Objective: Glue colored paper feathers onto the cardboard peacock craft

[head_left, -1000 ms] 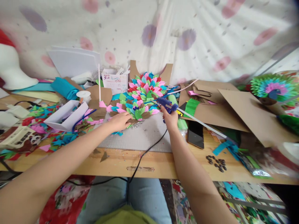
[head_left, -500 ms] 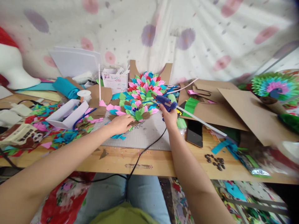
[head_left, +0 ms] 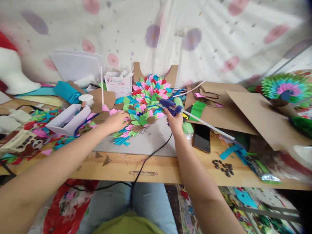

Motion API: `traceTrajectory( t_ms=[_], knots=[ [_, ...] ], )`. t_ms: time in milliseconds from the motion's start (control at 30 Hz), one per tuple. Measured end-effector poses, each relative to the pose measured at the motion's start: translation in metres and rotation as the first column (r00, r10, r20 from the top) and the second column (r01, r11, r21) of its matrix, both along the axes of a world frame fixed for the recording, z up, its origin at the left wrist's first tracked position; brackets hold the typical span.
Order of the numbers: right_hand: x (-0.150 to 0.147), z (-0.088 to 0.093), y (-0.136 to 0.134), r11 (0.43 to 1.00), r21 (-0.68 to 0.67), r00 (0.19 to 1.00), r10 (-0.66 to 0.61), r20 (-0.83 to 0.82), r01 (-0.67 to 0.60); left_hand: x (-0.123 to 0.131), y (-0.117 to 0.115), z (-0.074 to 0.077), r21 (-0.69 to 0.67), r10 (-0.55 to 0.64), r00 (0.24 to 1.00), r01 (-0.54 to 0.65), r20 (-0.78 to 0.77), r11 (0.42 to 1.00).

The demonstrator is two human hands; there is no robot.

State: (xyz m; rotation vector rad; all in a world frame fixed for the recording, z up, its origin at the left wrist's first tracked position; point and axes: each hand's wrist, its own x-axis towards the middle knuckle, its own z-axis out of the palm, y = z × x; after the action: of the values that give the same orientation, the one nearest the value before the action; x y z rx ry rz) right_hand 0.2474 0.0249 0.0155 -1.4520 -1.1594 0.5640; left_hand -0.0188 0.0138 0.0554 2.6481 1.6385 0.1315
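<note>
My right hand (head_left: 175,121) is wrapped round the handle of a blue glue gun (head_left: 170,106). A long white glue stick (head_left: 209,124) juts from its back, and its tip points left over the paper craft. At the left edge of the green, pink and brown paper peacock (head_left: 143,119) is my left hand (head_left: 117,121), fingers bent at the paper petals; whether it grips one is too small to tell. Behind lies a second paper piece (head_left: 152,89) in red, pink and blue. Both pieces are by the grey cutting mat (head_left: 156,139).
A white open box (head_left: 69,121) and coloured paper scraps lie left. On the right are a phone (head_left: 202,138), brown card sheets (head_left: 265,118) and small dark beads (head_left: 223,168). The black cord (head_left: 156,152) crosses the mat and the table's front edge.
My left hand has moved left, from the front of the paper peacock to its left edge, uncovering the lower petals. My right hand still holds the glue gun, and the view has shifted slightly.
</note>
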Motion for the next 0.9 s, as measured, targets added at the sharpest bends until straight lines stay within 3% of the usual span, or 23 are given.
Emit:
traceTrajectory(
  t_ms=[367,900],
  knots=[
    [-0.003,0.000,-0.002,0.999,-0.034,0.999,-0.031,-0.027,0.030,-0.001,-0.006,-0.009,-0.168,0.016,1.000,-0.012,0.025,0.986],
    [-0.003,-0.003,0.001,0.999,-0.031,0.999,-0.036,-0.012,0.036,0.001,-0.006,-0.021,-0.200,-0.006,0.993,0.029,0.114,0.979]
  ],
)
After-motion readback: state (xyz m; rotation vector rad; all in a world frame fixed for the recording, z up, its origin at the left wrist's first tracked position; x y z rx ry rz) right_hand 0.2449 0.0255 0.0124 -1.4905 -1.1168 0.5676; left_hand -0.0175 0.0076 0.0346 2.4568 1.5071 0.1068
